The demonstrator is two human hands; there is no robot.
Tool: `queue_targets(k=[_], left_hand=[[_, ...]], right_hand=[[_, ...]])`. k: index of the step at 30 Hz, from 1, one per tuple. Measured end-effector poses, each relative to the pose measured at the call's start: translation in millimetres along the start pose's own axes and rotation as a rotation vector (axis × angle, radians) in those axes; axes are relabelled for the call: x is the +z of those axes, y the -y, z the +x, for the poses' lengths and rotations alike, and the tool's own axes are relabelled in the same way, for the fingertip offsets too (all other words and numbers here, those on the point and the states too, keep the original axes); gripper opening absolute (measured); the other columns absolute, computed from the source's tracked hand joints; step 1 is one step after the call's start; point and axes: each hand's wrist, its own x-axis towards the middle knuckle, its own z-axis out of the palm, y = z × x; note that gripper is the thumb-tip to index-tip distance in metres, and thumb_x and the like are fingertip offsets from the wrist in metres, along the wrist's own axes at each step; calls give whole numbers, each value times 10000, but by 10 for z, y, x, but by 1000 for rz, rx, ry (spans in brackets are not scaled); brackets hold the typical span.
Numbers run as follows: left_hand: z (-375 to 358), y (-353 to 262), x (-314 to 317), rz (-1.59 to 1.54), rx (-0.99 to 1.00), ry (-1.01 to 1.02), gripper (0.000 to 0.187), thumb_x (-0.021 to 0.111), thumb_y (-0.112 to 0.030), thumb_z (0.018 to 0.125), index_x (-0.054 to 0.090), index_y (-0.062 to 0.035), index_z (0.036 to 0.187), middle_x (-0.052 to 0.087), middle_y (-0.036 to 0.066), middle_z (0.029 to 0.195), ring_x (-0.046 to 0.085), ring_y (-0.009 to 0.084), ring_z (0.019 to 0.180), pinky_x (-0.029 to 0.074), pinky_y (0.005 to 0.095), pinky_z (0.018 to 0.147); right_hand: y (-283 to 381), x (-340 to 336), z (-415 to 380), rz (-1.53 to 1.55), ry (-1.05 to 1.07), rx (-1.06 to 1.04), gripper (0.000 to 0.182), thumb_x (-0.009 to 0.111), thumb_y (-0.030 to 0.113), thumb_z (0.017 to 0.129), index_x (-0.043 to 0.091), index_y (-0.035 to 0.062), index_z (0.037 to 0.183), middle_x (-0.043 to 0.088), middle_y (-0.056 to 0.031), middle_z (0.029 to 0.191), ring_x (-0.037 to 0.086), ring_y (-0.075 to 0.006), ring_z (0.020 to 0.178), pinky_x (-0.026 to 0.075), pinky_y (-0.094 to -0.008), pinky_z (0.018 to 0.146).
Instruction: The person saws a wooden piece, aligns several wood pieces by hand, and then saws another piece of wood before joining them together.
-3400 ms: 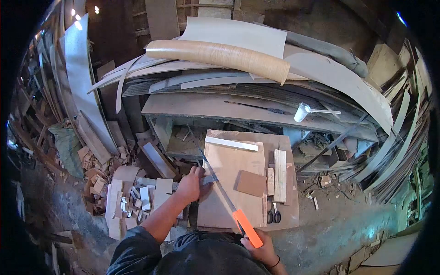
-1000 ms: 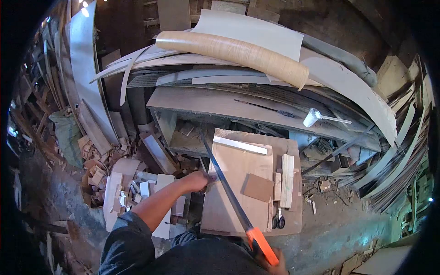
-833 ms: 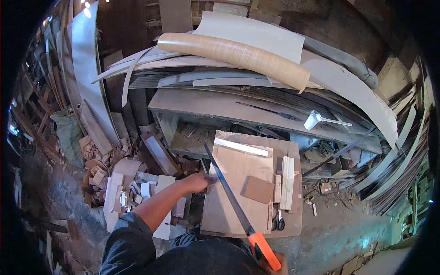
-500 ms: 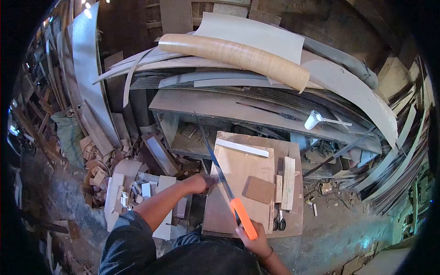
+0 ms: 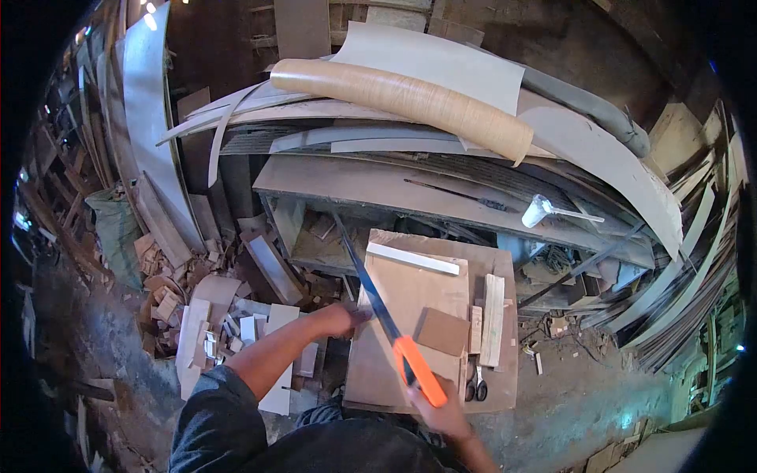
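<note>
An orange-handled handsaw (image 5: 419, 369) is gripped by my right hand (image 5: 443, 406) near the front edge of a wooden board (image 5: 378, 386). Its long dark blade slants up and left across the board's left side. At that left edge is my left hand (image 5: 337, 319), its fingers curled, partly hidden and dim; what they hold, if anything, I cannot make out. On the board lie a thinner light sheet (image 5: 418, 288), a white strip (image 5: 412, 258), a brown square block (image 5: 443, 331), two narrow wood pieces (image 5: 492, 319) and black scissors (image 5: 476, 385).
Behind the board is a low shelf (image 5: 347, 180) with a white cup (image 5: 537, 210) and brush on it. A wood-grain roll (image 5: 402, 98) and curved sheets lie above. Offcuts (image 5: 169, 299) cover the floor at left; long strips (image 5: 678, 292) are stacked at right.
The saw has shifted slightly, and more of its blade shows beyond the board's left edge. My right hand has moved a little down. The whole view has shifted slightly.
</note>
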Motion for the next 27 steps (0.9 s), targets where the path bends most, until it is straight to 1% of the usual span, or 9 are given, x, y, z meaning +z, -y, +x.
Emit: queue_targets(k=[3,7,13,15,18,20,22,23,27], left_hand=[[94,221,42,-37,104,-77,581,420,-548,977,651,-20,900,618,163,682,621,313,681,481,444,674],[457,750,268,280,475,-261,522,446,-477,986,651,2,969,634,195,728,651,380,779,488,467,729],[-32,-27,-6,80,41,-59,584,415,-533,979,649,-2,919,619,200,706,637,364,751,479,469,716],[-73,-11,8,72,116,-107,598,410,-546,978,648,-3,902,611,194,688,626,354,723,476,457,701],[-202,-131,-70,85,199,-125,538,405,-499,990,651,-22,949,618,206,710,628,357,739,485,451,698],[-204,-208,-162,44,-32,-14,434,385,-391,1016,650,-53,1079,647,241,789,656,390,820,509,482,734],[109,217,-43,284,373,-146,378,443,-354,985,616,-35,1093,629,241,834,641,377,825,503,465,725],[204,415,61,396,573,-196,358,473,-335,970,600,-26,1100,621,242,857,633,371,828,500,457,721],[255,454,82,436,428,-115,352,466,-278,958,553,-5,1164,617,252,898,630,395,859,500,485,760]], right_hand=[[-150,193,113,-43,-8,-86,149,690,94,834,569,12,805,566,-25,690,545,-115,634,452,-295,604],[-287,-245,-759,-71,50,105,283,706,189,858,629,-7,1047,648,-99,773,618,-174,707,493,-319,698],[123,-689,-1533,241,-115,307,311,727,160,852,658,8,1114,662,-42,921,603,-124,789,489,-268,672],[28,-569,-1063,-117,22,295,310,710,209,853,630,-21,1045,672,-111,811,653,-181,757,504,-324,716],[-169,-8,-111,-93,39,79,291,699,208,854,631,-24,1016,662,-152,811,661,-212,748,509,-344,701],[-204,102,22,-108,50,-2,238,698,174,842,623,-18,962,640,-145,782,639,-203,720,502,-336,683],[-163,133,-4,-102,-28,-79,155,702,110,821,610,-7,862,603,-96,716,581,-158,650,480,-303,639],[-252,45,-142,-107,23,-84,279,707,190,847,627,-24,1006,635,-160,788,636,-224,728,500,-332,698],[-125,-542,-1099,-65,86,379,255,716,189,851,631,-14,981,657,-93,797,609,-162,741,489,-320,684]])
